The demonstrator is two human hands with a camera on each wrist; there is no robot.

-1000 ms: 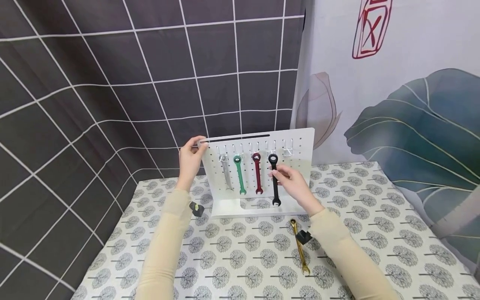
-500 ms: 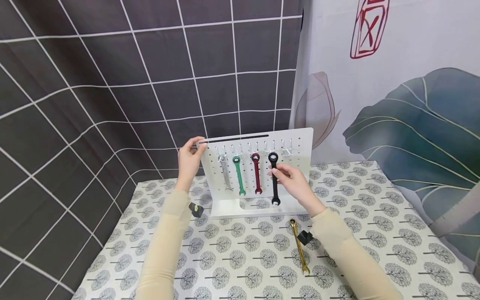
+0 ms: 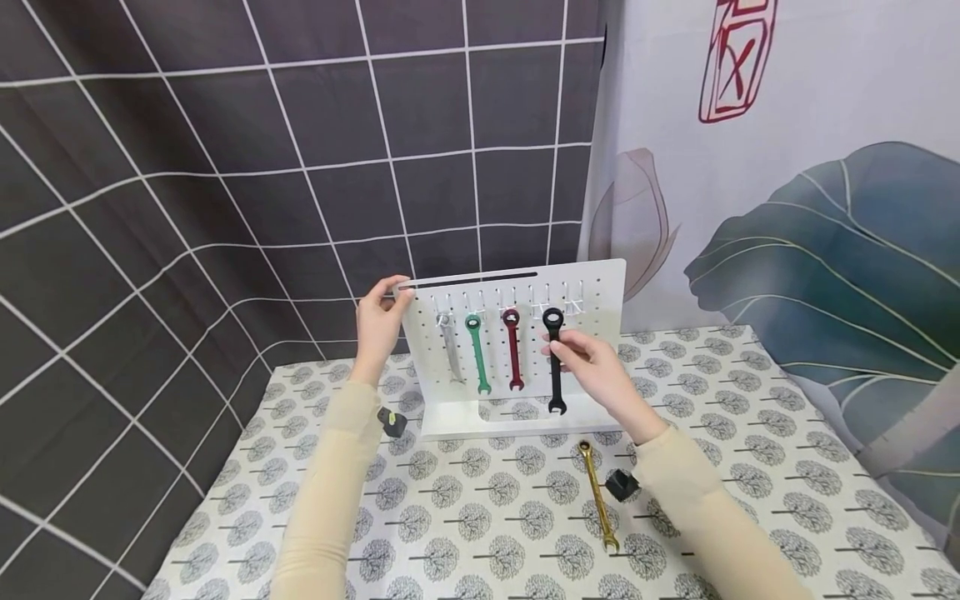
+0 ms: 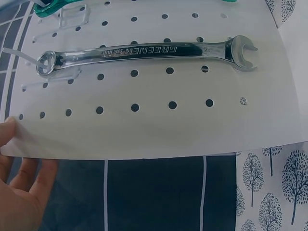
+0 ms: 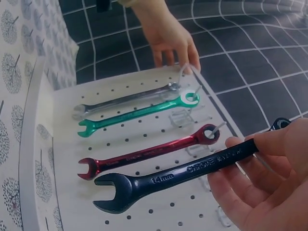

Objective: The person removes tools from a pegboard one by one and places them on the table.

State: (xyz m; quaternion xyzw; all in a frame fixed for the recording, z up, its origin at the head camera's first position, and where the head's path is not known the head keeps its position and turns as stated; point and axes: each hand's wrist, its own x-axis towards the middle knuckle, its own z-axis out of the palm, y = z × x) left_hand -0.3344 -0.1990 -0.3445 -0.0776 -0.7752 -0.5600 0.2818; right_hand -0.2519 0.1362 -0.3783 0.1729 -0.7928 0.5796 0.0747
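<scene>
My right hand [image 3: 600,375] pinches a black ratcheting combination wrench [image 3: 556,375] below its ring end, thumb in front. The wrench hangs upright before the right part of a white pegboard [image 3: 609,292]; "14mm" shows near its open end in the right wrist view. My left hand [image 3: 378,327] grips the board's upper left corner, thumb on the front and fingers behind. From hooks on the board hang a chrome wrench [image 4: 144,52], a green wrench [image 3: 480,358] and a dark red wrench [image 3: 514,354]. A gold wrench [image 3: 597,496] lies on the table in front of the board.
Clear hooks [image 3: 574,300] stick out at the board's upper right. The board's foot [image 3: 450,423] rests on a tree-print tablecloth [image 3: 480,517]. Behind stand a dark gridded curtain [image 3: 337,125] and a white hanging [image 3: 660,67] with leaf pictures.
My right hand has drawn the black wrench slightly to the right and outward from the hooks. My left hand stays on the board's corner; the other wrenches have not moved.
</scene>
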